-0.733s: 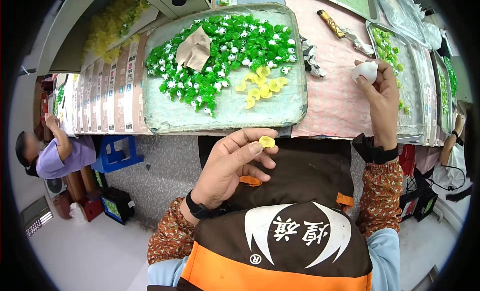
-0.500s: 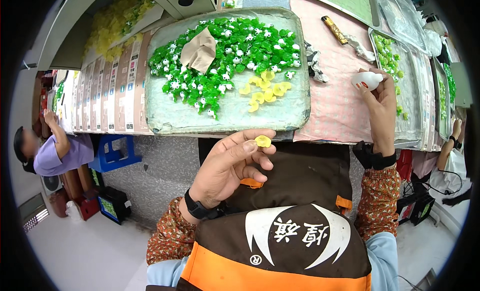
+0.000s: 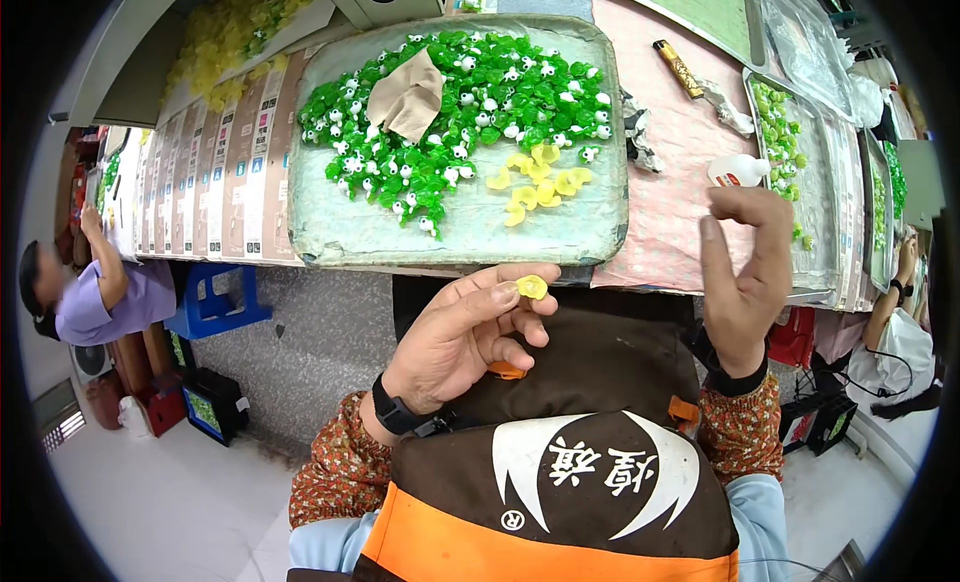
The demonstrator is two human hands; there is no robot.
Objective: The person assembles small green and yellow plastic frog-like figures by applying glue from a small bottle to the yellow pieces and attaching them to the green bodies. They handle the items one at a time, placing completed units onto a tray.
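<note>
Between the thumb and forefinger of my left hand (image 3: 465, 332) is a small yellow cup-shaped piece (image 3: 532, 287), held just in front of the table edge. My right hand (image 3: 745, 277) is raised at the right with thumb and forefinger apart and nothing between them; its other fingers curl in. Just beyond it a small white squeeze bottle (image 3: 738, 170) lies on the pink cloth. The pale green tray (image 3: 380, 244) ahead holds many green pieces with white eye-like balls (image 3: 480, 92), a loose group of yellow pieces (image 3: 540, 187) and a beige scrap (image 3: 406, 96).
Right of the tray lie crumpled dark scraps (image 3: 640, 137), a black-and-gold stick-shaped object (image 3: 678, 70) and a crumpled wipe (image 3: 728, 110). Another tray (image 3: 815, 212) carries light green pieces. A blue stool (image 3: 220, 302) and a person in purple (image 3: 115, 302) are at the left.
My right hand has let go of the white bottle, which now lies on the cloth, and has drawn back toward me. My left hand keeps hold of the yellow piece, nearly unmoved.
</note>
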